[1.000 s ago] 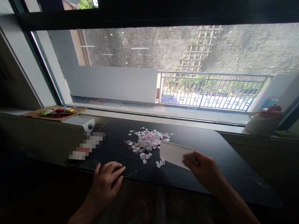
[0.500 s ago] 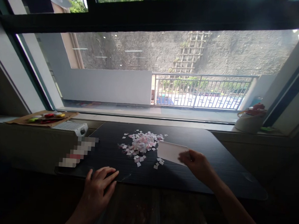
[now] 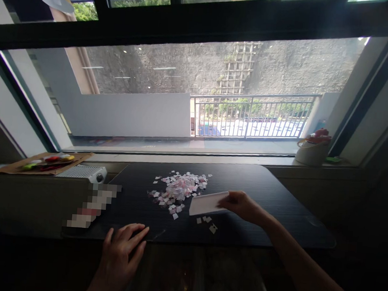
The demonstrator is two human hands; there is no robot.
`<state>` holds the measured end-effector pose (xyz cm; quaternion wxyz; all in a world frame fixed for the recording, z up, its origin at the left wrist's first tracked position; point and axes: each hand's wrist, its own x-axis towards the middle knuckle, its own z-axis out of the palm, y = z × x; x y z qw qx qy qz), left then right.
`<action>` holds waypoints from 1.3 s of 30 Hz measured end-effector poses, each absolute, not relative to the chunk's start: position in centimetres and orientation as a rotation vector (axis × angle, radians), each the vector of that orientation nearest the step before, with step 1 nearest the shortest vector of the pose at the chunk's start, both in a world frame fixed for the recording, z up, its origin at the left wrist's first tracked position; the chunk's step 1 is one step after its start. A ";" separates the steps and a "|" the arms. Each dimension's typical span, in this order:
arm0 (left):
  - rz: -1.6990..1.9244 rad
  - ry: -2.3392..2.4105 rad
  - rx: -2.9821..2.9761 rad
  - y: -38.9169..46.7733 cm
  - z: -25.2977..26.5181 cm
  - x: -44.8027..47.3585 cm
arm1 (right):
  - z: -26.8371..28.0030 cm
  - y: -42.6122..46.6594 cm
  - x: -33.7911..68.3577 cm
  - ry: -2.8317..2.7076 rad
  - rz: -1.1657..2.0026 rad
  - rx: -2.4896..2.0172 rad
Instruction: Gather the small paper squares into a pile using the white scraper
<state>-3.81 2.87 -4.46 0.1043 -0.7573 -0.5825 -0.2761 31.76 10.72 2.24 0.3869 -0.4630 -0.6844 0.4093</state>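
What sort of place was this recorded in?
Probably an indoor room beside a walkway or balcony; its exact use is unclear. A dark table bearing small paper pieces stands before a wide dark window frame, with a metal railing outside.

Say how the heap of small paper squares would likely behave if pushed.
The heap of paper squares would probably spread rather than move as one block, since its pieces lie loose and overlapping. Each looks thin, so likely light and easily scattered; several stray squares lie apart. They may slide readily, as the black tabletop looks flat.
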 end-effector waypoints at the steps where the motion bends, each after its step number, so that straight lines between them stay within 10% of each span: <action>1: -0.809 -1.712 -2.241 2.9 -4.6 -4.0 | 2.2 10.5 32.0 -1.757 1.047 -1.183; 39: -0.799 -1.625 -2.230 3.9 -5.4 -5.5 | 2.1 3.9 37.4 -1.544 1.267 -1.314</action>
